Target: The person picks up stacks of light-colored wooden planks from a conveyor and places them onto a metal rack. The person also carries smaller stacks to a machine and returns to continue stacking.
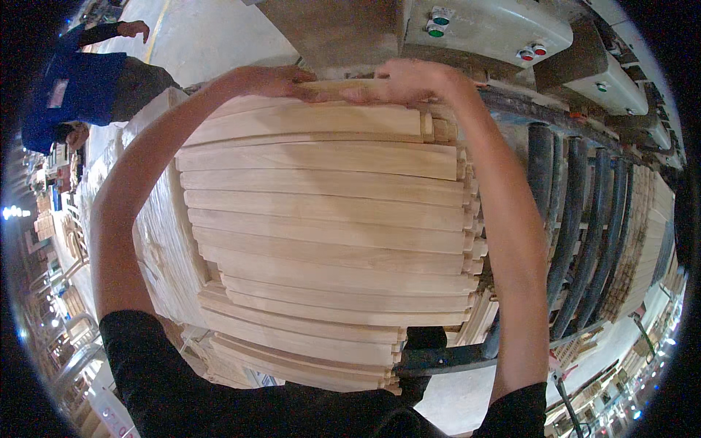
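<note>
Both my arms reach to the far side of a broad stack of pale wooden slats [328, 237] lying side by side, with notched ends toward the right. At the stack's far edge, my left hand [276, 82] is closed round a wooden slat [336, 87]. My right hand [412, 79] grips the same slat a little farther right, its thumb along the near face. Some of the fingers are hidden behind the wood. Just nearer than the hands, another slat [350, 124] rests on top of the stack.
Right of the stack runs a conveyor with dark rollers [573, 219], and more wood pieces [635, 233] lie beyond it. Grey machine housings [489, 36] with coloured buttons stand at the far side. Plastic-wrapped material [164, 241] sits to the left. A person in blue [87, 84] is at far left.
</note>
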A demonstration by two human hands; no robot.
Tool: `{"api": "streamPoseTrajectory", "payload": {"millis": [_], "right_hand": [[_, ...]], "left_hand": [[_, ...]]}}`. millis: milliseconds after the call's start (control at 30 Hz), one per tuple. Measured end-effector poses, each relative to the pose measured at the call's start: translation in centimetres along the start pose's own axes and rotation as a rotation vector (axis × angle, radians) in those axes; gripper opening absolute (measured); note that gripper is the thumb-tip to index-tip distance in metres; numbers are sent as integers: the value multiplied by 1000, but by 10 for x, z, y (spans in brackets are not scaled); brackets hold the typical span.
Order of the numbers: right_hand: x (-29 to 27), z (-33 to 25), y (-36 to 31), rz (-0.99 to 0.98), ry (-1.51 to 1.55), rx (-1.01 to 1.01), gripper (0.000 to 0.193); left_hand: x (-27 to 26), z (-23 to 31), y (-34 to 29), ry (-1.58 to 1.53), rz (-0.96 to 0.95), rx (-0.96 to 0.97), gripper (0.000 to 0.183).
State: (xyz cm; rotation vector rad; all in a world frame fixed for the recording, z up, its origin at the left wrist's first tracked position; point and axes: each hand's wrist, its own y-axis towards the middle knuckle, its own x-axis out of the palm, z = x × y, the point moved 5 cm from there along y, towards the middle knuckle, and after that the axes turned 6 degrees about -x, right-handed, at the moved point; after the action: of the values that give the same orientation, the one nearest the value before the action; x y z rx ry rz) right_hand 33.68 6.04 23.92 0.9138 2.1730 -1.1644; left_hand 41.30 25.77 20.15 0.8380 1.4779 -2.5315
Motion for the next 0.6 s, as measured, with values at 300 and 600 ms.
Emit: {"api": "streamPoseTrajectory", "payload": {"millis": [300, 600], "right_hand": [[13, 5, 15, 3, 11, 52, 109], [9, -6, 10, 221, 46, 54, 107]], "left_hand": [[-14, 56, -50, 195, 290, 150, 51], [15, -17, -1, 603, 391, 170, 42]]}}
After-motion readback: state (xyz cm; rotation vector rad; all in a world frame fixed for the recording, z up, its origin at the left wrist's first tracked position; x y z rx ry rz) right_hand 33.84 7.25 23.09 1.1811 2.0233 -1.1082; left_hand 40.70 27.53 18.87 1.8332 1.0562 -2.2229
